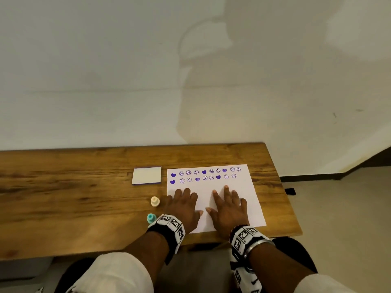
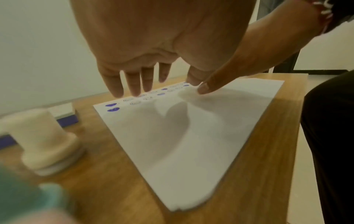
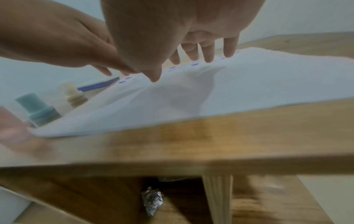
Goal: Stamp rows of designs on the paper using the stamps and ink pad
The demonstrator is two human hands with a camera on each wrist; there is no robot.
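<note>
Both the left hand [image 1: 183,206] and the right hand [image 1: 229,208] lie spread and empty over the paper [image 1: 249,199] at lower centre, so the cream stamp [image 1: 155,201] and teal stamp [image 1: 151,217] just left sit nearer the left

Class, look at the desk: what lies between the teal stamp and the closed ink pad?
The cream stamp stands upright between the teal stamp and ink pad, on bare wood; the head view shows it.

Light: dim, warm, indoor; source not seen.
Shadows: soft, under both hands on paper [image 2: 172,136]; big faint one on wall [image 1: 190,81].
Blur: wrist views smeared; teal stamp [image 2: 23,197] way out of focus.
Distortion: wide-angle, table [image 1: 63,187] edges bend.
</note>
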